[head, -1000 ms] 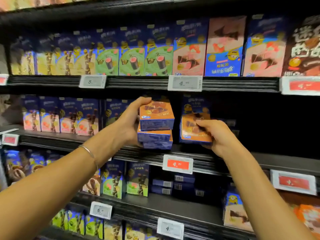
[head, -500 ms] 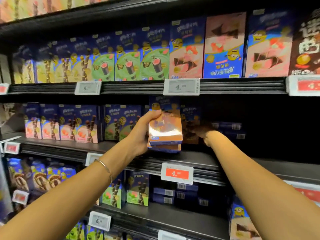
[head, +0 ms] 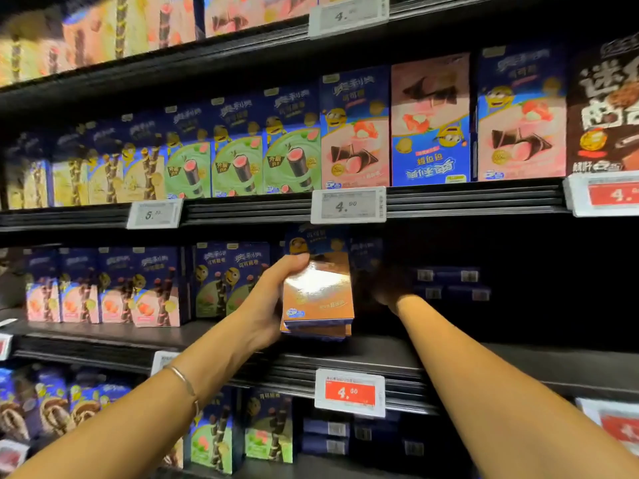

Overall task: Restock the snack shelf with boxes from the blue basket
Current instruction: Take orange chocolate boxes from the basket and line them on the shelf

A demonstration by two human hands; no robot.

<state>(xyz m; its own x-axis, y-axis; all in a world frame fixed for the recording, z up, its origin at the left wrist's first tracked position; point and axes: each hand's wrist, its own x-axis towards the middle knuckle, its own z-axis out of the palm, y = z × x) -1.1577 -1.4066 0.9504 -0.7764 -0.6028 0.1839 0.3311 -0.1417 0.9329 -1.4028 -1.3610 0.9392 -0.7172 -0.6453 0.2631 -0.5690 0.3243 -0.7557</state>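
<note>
Orange and blue cardboard fills the left hand (head: 266, 305): its fingers and thumb are curled round a small stack of snack boxes (head: 318, 292), at least two. The top one has a glossy orange face catching the light and a yellow cartoon figure on its blue band. The stack sits at the front of the middle shelf (head: 345, 350), just above its lip. Whether it touches the board cannot be told.

The right hand (head: 387, 285) is deep in the shelf's shadow just right of the stack, and how its fingers lie cannot be told. Beside it, dark blue boxes (head: 446, 281) lie flat, barcodes outward.

On the shelf rail below hangs a red price tag (head: 350, 392) reading "4.00". Above, a white tag (head: 348, 205) reads "4.90", and another (head: 154, 214) begins "5.". The pink box (head: 356, 133) over it carries white Chinese lettering, seemingly 奥利奥. Its neighbour (head: 430, 119) stands upside down.
</note>
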